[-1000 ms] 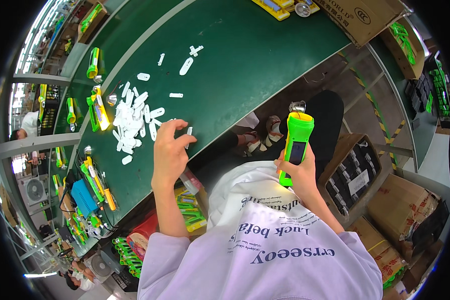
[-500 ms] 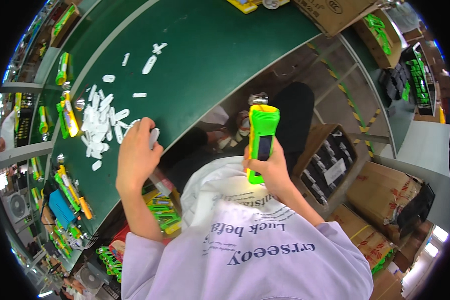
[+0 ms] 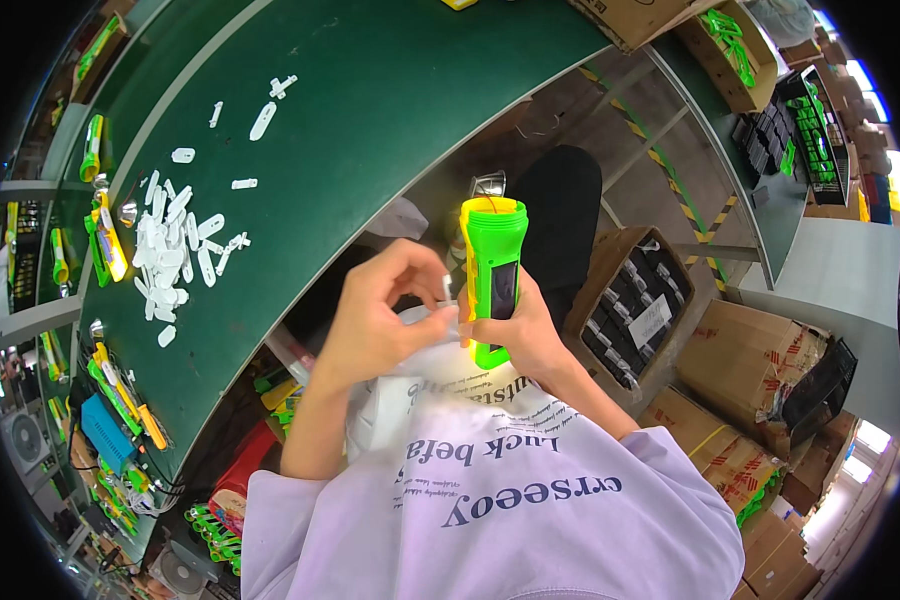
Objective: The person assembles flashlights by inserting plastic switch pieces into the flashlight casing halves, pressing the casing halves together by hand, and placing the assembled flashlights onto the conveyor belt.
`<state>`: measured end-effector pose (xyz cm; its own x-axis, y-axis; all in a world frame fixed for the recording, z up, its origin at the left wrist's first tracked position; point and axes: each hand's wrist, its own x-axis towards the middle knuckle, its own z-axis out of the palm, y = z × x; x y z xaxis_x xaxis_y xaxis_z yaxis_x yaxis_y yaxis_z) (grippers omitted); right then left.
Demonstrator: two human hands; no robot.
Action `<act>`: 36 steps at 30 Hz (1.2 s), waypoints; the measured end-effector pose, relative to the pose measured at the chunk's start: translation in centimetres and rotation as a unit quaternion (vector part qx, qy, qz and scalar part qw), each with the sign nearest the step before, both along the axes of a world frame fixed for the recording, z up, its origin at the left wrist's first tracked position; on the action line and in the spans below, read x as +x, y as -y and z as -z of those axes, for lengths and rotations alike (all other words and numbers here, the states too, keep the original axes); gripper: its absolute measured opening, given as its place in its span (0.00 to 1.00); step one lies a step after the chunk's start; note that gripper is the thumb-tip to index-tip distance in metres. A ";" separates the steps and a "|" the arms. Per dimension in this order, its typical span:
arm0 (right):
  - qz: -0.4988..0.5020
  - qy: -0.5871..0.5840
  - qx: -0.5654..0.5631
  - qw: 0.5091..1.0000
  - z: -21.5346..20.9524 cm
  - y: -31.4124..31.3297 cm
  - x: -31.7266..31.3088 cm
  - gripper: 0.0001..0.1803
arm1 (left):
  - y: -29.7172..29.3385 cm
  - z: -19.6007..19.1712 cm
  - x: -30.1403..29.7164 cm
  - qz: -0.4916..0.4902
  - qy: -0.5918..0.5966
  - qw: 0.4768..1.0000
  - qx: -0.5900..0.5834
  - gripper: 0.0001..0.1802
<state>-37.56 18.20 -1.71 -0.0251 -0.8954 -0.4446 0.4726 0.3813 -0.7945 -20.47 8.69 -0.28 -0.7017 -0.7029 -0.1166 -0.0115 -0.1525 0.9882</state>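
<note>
My right hand (image 3: 515, 330) grips a green and yellow flashlight (image 3: 493, 270), held upright over my lap with its open yellow end up. My left hand (image 3: 385, 310) pinches a small white plastic piece (image 3: 447, 290) right beside the flashlight's left side. A pile of the same white plastic pieces (image 3: 175, 250) lies on the green table (image 3: 370, 90) to the left, apart from both hands.
More green and yellow flashlights (image 3: 105, 235) lie along the table's far left edge. Cardboard boxes (image 3: 745, 360) stand on the floor at right, one holding black parts (image 3: 630, 310). Green parts (image 3: 215, 530) and a blue device (image 3: 100, 430) sit at lower left.
My left hand left the pile on the table and came over to the flashlight with a white piece. The flashlight stayed upright in my right hand.
</note>
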 end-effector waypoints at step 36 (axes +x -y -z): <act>0.041 -0.006 0.005 0.999 0.7 -0.9 0.4 0.31 | -4.6 2.4 -3.4 -0.208 0.024 0.941 -0.267 0.12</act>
<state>-37.13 19.11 -2.43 -0.1036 -0.8854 -0.4531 0.4938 0.3497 -0.7962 -23.85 13.34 -2.66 -0.3561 -0.8830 0.3058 -0.1070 0.3637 0.9254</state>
